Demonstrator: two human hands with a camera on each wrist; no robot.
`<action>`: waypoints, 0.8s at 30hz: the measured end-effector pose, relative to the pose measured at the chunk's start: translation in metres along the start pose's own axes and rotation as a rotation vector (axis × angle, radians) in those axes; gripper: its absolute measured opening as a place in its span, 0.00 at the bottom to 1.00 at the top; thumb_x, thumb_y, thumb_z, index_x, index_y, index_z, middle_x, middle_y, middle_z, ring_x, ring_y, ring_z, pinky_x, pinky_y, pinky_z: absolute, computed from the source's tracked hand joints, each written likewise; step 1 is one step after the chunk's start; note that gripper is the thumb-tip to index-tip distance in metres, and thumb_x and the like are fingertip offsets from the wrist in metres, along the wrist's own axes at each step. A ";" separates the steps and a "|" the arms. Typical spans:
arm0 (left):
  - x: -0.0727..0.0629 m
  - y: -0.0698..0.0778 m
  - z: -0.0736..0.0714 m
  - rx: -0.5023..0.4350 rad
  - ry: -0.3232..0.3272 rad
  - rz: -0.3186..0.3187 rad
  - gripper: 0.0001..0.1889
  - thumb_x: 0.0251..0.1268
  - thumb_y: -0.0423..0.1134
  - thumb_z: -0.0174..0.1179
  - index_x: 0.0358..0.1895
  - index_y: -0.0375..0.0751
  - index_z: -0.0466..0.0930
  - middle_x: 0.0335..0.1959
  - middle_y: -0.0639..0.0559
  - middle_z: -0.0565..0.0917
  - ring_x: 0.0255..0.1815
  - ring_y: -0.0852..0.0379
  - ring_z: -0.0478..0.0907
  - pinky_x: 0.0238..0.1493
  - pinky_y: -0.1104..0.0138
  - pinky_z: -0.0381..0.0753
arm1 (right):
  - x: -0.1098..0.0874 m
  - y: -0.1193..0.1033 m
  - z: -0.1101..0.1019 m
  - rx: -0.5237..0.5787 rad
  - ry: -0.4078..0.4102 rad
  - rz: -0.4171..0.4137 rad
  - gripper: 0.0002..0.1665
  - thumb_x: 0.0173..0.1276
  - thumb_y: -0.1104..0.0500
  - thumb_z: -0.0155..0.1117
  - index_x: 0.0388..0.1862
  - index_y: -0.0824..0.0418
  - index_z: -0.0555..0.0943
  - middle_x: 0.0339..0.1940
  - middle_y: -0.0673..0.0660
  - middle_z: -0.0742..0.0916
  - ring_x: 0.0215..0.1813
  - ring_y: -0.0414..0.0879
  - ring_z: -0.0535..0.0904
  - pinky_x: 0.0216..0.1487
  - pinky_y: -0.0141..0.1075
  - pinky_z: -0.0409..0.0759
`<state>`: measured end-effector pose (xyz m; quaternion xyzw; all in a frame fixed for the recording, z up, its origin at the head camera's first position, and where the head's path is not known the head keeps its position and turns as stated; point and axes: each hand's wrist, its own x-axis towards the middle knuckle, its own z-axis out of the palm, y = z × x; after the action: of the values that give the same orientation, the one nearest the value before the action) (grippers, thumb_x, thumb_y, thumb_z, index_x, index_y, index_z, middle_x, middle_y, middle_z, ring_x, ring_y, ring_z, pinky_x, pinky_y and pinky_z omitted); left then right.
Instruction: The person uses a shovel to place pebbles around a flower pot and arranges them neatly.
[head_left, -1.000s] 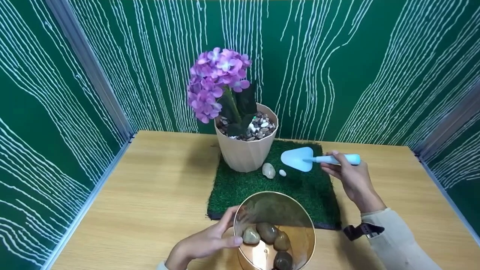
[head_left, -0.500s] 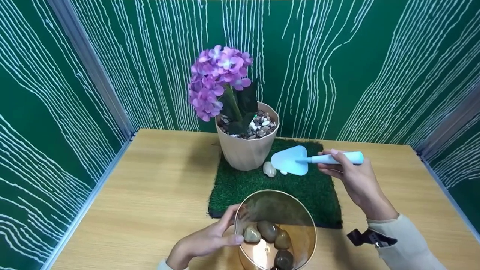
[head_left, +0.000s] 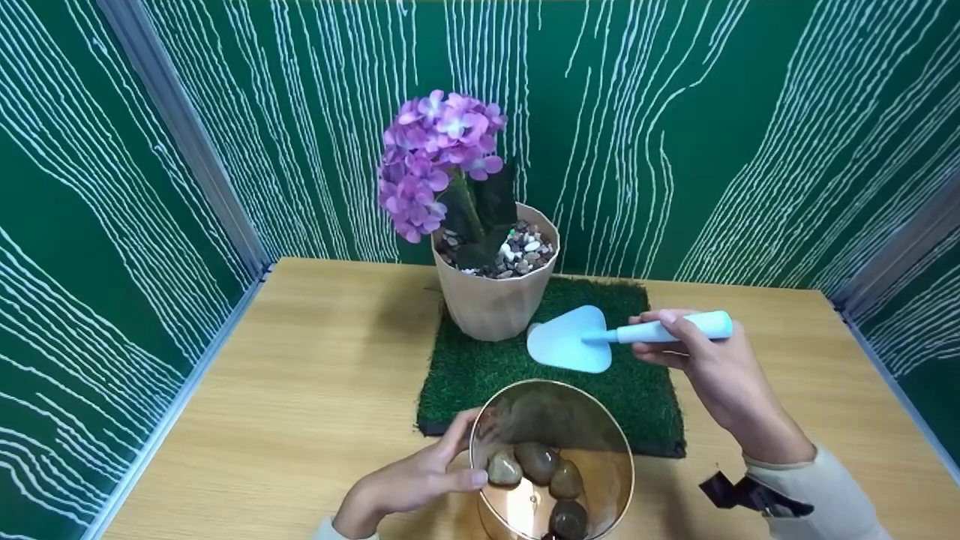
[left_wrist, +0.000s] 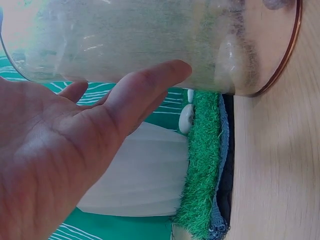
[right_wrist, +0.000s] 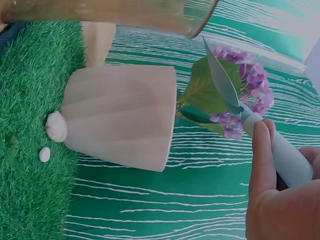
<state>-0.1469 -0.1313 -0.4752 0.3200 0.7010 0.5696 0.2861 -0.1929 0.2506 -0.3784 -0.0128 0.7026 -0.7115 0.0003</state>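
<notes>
My right hand grips the handle of a pale blue trowel, its blade pointing left over the grass mat, in front of the flowerpot. In the right wrist view the trowel's blade is raised well off the mat. A large pale stone lies against the pot's base with a small white pebble beside it; in the head view the blade hides nearly all of them. My left hand holds the side of an amber glass container, thumb on the near wall. Several smooth brown stones lie inside it.
A beige flowerpot with a purple hydrangea and small gravel stands at the back of the artificial grass mat. The mat lies on a wooden table. Green panels with white lines enclose the back and sides.
The trowel in my right hand has moved left and towards me, so its blade now covers the pale stone and pebble in the head view. My left hand and the container have stayed put.
</notes>
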 end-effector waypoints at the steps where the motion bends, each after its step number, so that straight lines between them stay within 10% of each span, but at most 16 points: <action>1: 0.000 0.000 0.000 -0.003 -0.001 0.000 0.48 0.88 0.65 0.56 0.89 0.39 0.44 0.93 0.34 0.49 0.94 0.30 0.53 0.88 0.41 0.60 | -0.002 -0.001 0.001 0.001 0.005 -0.001 0.23 0.95 0.64 0.50 0.51 0.55 0.93 0.48 0.48 0.98 0.43 0.44 0.96 0.54 0.36 0.94; 14: -0.001 0.001 0.000 0.002 0.003 -0.042 0.52 0.86 0.69 0.56 0.91 0.40 0.41 0.94 0.35 0.50 0.95 0.31 0.50 0.90 0.37 0.55 | -0.026 -0.005 0.014 -0.218 -0.201 -0.150 0.15 0.90 0.68 0.59 0.58 0.77 0.89 0.49 0.44 0.98 0.45 0.43 0.97 0.49 0.37 0.94; 24: -0.001 0.001 0.001 -0.030 0.008 -0.047 0.49 0.87 0.65 0.57 0.91 0.40 0.42 0.93 0.34 0.53 0.94 0.31 0.53 0.89 0.38 0.57 | -0.037 0.012 0.049 -0.404 -0.354 -0.410 0.07 0.79 0.73 0.69 0.49 0.73 0.93 0.46 0.70 0.96 0.44 0.33 0.92 0.43 0.34 0.93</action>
<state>-0.1452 -0.1309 -0.4746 0.2970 0.7009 0.5744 0.3011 -0.1556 0.2025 -0.3906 -0.2769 0.8012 -0.5300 -0.0232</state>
